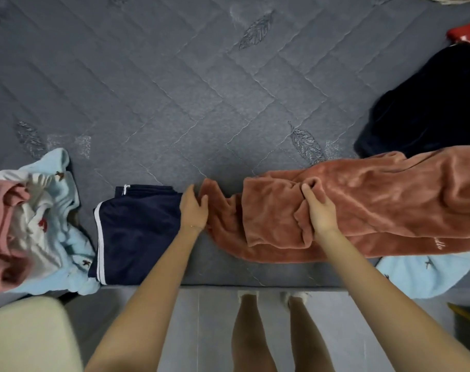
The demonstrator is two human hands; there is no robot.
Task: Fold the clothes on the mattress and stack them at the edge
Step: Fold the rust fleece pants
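Observation:
A long rust-orange fleece garment lies crumpled along the near edge of the grey quilted mattress. My left hand grips its left end between thumb and fingers. My right hand lies on the garment's middle with its fingers curled into a raised fold. A folded navy garment with white trim sits at the mattress edge just left of my left hand. A loose heap of light-blue, white and pink clothes lies at the far left.
A dark navy garment and a red item lie at the right. Light-blue cloth hangs over the edge under the orange garment. A cream cushion sits at the lower left. My legs stand on grey floor.

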